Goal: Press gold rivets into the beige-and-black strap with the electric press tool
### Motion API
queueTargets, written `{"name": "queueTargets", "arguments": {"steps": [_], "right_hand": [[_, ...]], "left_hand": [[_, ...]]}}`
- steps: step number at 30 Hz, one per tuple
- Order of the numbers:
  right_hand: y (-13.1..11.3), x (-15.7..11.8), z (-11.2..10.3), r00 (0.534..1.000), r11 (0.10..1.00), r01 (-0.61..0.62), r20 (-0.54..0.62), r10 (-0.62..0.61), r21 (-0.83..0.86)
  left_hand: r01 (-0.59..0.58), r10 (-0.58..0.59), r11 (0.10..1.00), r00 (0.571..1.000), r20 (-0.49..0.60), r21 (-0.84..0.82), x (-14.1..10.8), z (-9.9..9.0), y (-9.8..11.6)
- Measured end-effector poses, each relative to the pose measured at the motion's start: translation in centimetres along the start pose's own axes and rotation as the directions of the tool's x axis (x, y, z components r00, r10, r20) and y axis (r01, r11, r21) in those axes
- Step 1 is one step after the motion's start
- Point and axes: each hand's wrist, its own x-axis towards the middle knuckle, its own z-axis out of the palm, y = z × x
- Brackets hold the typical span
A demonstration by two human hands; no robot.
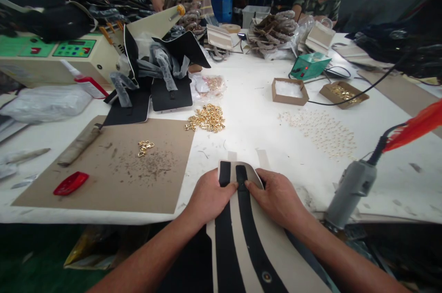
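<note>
A beige panel with two black strips [226,228] extends from the table edge down toward my body, with a small round metal fitting [266,277] low on the right-hand strip. My left hand [210,194] grips its upper left edge, thumb pressed on the face beside the left strip. On the opposite edge, my right hand [276,194] is closed around the panel, with its thumb near the top of the right strip. The fingers behind the panel are hidden. Ahead of my hands lies a pile of gold metal clasps [207,118].
A grey power tool [350,194] hangs at the right table edge. Cardboard boxes [290,91], small scattered parts [324,132] and a green device [309,66] lie beyond. On the left are a brown board [165,192], red tray [71,183] and black pieces [171,95]. Two people stand opposite.
</note>
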Motion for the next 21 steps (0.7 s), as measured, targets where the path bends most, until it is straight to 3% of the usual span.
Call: {"name": "queueTargets", "arguments": {"steps": [10,15,18,21], "right_hand": [[0.7,-0.2,0.9,0.995,0.992,0.075,-0.060,-0.082,-0.105],[0.8,-0.3,1.0,0.998,0.994,0.040,-0.036,-0.044,-0.099],[0.8,-0.2,1.1,0.999,0.994,0.029,-0.023,-0.032,-0.108],[0.8,-0.1,1.2,0.999,0.991,0.039,-0.028,-0.043,-0.125]], "left_hand": [[-0.020,0.020,0.999,1.000,0.002,0.034,-0.1,0.0,-0.2],[-0.037,0.038,0.996,0.999,-0.006,0.085,-0.1,-0.1,-0.3],[-0.060,0.093,0.978,0.983,-0.160,0.198,-0.1,0.5,-0.9],[-0.172,0.314,0.901,0.892,-0.325,0.399,-0.2,1.2,-1.8]]}}
